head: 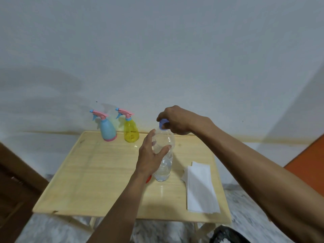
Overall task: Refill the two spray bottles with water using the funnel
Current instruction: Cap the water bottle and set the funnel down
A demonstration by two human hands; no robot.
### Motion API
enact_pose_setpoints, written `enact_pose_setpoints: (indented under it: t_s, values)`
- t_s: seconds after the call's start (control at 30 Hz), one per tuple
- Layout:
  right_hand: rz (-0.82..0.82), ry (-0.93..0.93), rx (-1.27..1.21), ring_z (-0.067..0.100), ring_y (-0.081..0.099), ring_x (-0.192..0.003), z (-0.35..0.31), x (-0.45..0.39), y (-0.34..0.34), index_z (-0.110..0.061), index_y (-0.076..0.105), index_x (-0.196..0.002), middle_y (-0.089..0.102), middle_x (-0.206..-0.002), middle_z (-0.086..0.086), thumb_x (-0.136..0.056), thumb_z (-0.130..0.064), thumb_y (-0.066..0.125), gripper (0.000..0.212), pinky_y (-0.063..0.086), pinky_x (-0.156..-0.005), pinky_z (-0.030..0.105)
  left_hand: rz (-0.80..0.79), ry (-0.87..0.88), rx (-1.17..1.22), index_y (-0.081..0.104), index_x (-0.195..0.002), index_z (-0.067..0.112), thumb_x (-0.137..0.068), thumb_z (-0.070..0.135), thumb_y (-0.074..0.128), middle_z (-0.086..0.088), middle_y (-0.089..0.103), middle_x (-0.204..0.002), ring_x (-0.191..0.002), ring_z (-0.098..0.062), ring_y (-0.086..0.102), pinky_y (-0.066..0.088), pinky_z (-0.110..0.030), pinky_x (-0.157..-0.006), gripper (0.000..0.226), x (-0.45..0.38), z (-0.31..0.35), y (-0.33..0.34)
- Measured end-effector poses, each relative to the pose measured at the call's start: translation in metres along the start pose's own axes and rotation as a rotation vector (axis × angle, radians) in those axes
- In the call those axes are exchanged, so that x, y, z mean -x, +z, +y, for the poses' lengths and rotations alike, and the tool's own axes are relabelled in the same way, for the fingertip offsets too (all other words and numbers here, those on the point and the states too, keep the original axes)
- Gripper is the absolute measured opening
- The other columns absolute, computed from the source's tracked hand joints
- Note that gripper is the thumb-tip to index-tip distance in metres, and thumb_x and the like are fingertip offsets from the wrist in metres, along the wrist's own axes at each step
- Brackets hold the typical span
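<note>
A clear plastic water bottle [164, 165] stands near the middle of the wooden table [98, 172]. My left hand [150, 158] grips its shoulder, fingers wrapped round it. My right hand [175, 120] pinches the bottle's blue cap [163, 124] from above. At the table's back edge stand a blue spray bottle [107, 128] and a yellow spray bottle [131, 129], both with pink trigger heads on. A small red-orange thing [149, 178] shows just behind my left wrist, mostly hidden.
A folded white paper towel [199, 188] lies on the table's right side. A pale wall rises right behind the table. Dark wooden furniture [15, 181] stands at the left, an orange surface [308, 165] at the right, and a dark object [226, 234] on the floor below.
</note>
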State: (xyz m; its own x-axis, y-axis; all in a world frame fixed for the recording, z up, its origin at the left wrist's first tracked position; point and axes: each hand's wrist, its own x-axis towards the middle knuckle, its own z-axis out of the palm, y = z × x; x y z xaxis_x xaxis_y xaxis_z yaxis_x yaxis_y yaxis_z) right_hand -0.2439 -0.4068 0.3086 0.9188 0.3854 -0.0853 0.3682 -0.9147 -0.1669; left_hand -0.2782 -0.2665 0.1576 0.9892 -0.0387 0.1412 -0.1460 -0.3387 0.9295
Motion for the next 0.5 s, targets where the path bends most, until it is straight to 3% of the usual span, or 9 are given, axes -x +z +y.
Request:
enact_pose_setpoints:
  t_s: [0.13,0.23,0.3,0.37,0.5]
  values:
    - [-0.01,0.042,0.051,0.029,0.061,-0.112,-0.006,-0.002,-0.002,-0.012,0.063,-0.128,0.062,-0.127,0.012,-0.102,-0.032,0.058,0.033,0.052,-0.09,0.04,0.0,-0.007,0.004,0.036,-0.148,0.032,-0.08,0.041,0.079,0.011,0.045,-0.149,-0.123,-0.013,0.056,0.053,-0.045,-0.099,0.08,0.0,0.0,-0.001]
    - [-0.086,-0.005,0.113,0.028,0.059,-0.116,-0.006,-0.001,-0.006,-0.018,0.055,-0.139,0.06,-0.132,0.009,-0.101,-0.024,0.059,0.039,0.051,-0.093,0.04,-0.005,-0.003,0.003,0.037,-0.148,0.031,-0.08,0.041,0.079,0.011,0.046,-0.148,-0.121,-0.012,0.056,0.053,-0.043,-0.099,0.081,0.0,-0.001,-0.002]
    - [-0.108,-0.035,0.156,0.027,0.061,-0.109,-0.007,-0.001,-0.007,-0.016,0.059,-0.131,0.062,-0.125,0.009,-0.102,-0.021,0.056,0.03,0.054,-0.09,0.044,0.0,0.003,-0.011,0.037,-0.148,0.029,-0.08,0.041,0.079,0.011,0.047,-0.148,-0.12,-0.011,0.057,0.053,-0.041,-0.098,0.081,0.001,-0.002,-0.003]
    - [-0.114,-0.036,0.214,0.028,0.064,-0.101,-0.01,-0.001,-0.007,-0.013,0.061,-0.123,0.063,-0.12,0.009,-0.103,-0.027,0.055,0.025,0.056,-0.086,0.045,0.01,0.005,-0.014,0.038,-0.147,0.029,-0.08,0.041,0.08,0.01,0.049,-0.146,-0.118,-0.011,0.057,0.053,-0.039,-0.097,0.08,0.001,-0.002,-0.003]
    - [-0.125,-0.005,0.347,0.03,0.062,-0.095,-0.017,0.002,-0.007,-0.016,0.064,-0.125,0.062,-0.114,0.012,-0.108,-0.036,0.043,0.034,0.052,-0.074,0.038,0.028,0.009,-0.025,0.04,-0.147,0.027,-0.08,0.041,0.079,0.009,0.05,-0.146,-0.119,-0.012,0.058,0.052,-0.032,-0.094,0.078,0.0,0.0,0.0]
